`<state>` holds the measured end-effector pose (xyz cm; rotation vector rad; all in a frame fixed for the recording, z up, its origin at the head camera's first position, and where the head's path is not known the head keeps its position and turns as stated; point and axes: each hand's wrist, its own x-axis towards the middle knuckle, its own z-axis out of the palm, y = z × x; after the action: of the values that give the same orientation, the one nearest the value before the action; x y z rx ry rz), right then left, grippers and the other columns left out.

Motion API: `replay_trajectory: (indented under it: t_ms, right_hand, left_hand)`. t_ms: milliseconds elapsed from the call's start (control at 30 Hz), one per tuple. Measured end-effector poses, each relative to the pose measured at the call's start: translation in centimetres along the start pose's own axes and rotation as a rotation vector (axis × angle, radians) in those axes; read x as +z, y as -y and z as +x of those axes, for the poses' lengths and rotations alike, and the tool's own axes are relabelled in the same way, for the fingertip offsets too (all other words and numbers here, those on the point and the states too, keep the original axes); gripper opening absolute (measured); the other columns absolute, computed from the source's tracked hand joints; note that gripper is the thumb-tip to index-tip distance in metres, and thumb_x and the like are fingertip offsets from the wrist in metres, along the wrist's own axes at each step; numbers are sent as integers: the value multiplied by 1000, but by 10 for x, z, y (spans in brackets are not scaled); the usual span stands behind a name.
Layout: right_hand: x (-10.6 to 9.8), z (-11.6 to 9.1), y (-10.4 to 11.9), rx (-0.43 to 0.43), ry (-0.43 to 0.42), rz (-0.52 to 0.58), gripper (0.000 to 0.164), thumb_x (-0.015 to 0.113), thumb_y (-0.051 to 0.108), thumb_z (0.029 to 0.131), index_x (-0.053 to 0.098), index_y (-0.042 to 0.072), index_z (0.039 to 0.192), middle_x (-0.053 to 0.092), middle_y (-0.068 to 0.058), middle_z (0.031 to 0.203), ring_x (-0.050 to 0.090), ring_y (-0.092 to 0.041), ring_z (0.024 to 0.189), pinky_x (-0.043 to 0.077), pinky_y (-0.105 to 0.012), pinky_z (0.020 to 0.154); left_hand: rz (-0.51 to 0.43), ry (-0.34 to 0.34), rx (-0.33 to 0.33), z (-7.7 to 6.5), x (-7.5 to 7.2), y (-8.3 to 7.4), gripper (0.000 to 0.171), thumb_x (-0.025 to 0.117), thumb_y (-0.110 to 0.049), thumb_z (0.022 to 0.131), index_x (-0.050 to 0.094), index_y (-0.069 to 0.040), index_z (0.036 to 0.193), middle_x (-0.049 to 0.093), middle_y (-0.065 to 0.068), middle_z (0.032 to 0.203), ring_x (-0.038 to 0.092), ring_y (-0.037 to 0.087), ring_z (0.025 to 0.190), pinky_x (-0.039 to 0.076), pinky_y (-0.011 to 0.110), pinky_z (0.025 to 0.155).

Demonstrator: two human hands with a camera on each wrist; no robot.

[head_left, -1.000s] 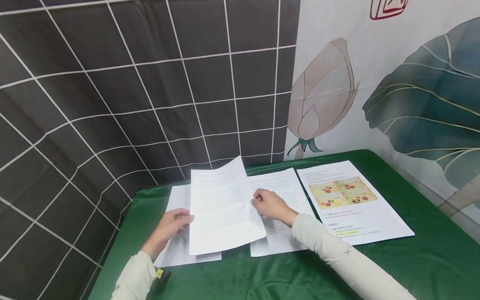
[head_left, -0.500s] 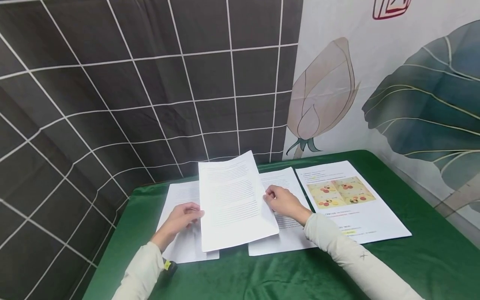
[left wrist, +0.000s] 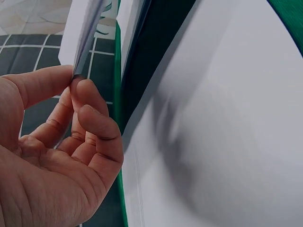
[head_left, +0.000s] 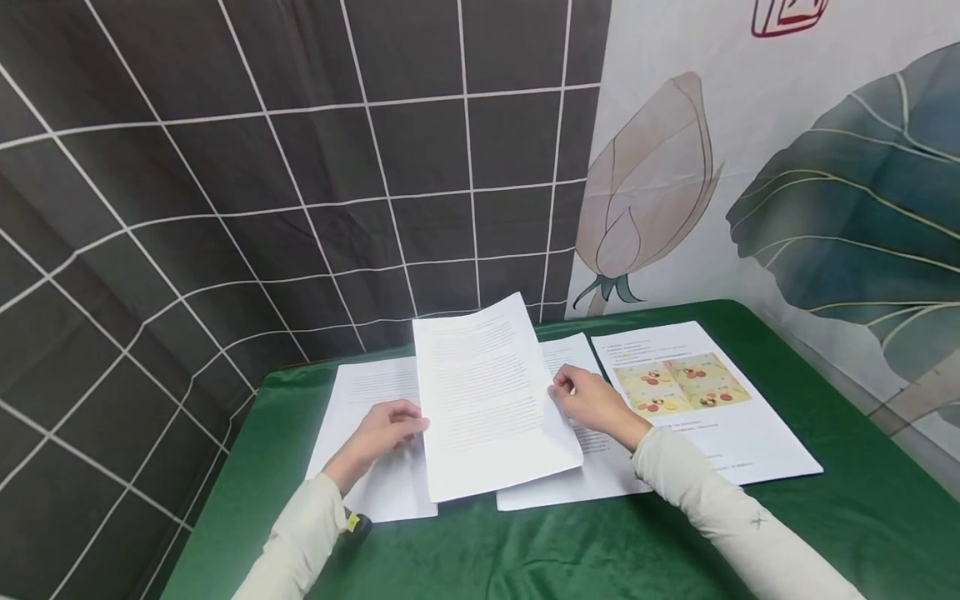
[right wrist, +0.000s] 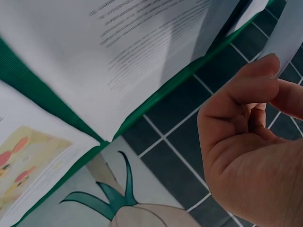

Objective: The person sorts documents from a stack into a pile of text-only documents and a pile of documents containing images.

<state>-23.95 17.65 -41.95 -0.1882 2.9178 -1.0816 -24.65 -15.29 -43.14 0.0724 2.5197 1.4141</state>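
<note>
Both hands hold up a printed sheet of paper (head_left: 483,408), tilted and slightly curved, above the table. The left hand (head_left: 381,437) pinches its left edge between thumb and fingertips; in the left wrist view that hand (left wrist: 61,137) has the paper's edge (left wrist: 87,45) in its pinch. On the opposite edge the right hand (head_left: 592,402) pinches the sheet, its fingers curled in the right wrist view. Whether it is one sheet or a few together, I cannot tell. Beneath it lie a left paper stack (head_left: 375,492) and a middle paper stack (head_left: 525,493), both partly covered.
At the right lies a page with a coloured picture (head_left: 682,383) and highlighted lines. Green cloth (head_left: 480,558) covers the table. A dark grid-patterned curtain (head_left: 315,167) and a white floral curtain (head_left: 652,167) hang behind it. A small black-and-yellow object (head_left: 358,523) sits by the left wrist.
The held sheet has moved to the right and a little upward, with both hands travelling along. More of the left stack shows now, and less of the middle one.
</note>
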Motion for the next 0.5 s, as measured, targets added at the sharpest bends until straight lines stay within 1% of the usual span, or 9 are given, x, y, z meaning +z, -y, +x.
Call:
replay_trajectory:
  t_ms: [167, 367, 500]
  right_hand:
    - [-8, -6, -7, 15, 4, -1, 16, 54, 22, 93, 59, 7, 95, 56, -3, 79, 49, -16, 64, 38, -30, 58]
    - [-16, -12, -16, 35, 10, -10, 17, 55, 22, 93, 60, 6, 96, 56, -4, 80, 48, -18, 69, 37, -30, 60]
    - [-20, -15, -21, 42, 6, -16, 17, 56, 21, 93, 60, 5, 96, 55, -5, 81, 48, -18, 70, 37, -30, 60]
  left_hand:
    - [16, 17, -4, 3, 7, -4, 21, 71, -22, 84, 68, -4, 95, 67, 8, 78, 58, 23, 69, 43, 31, 58]
    - [20, 63, 13, 9, 17, -8, 19, 70, -20, 84, 67, -4, 93, 65, 10, 74, 56, 21, 64, 44, 31, 56]
    - [25, 90, 24, 12, 25, -11, 17, 69, -20, 85, 66, -5, 92, 63, 6, 71, 55, 21, 63, 43, 30, 56]
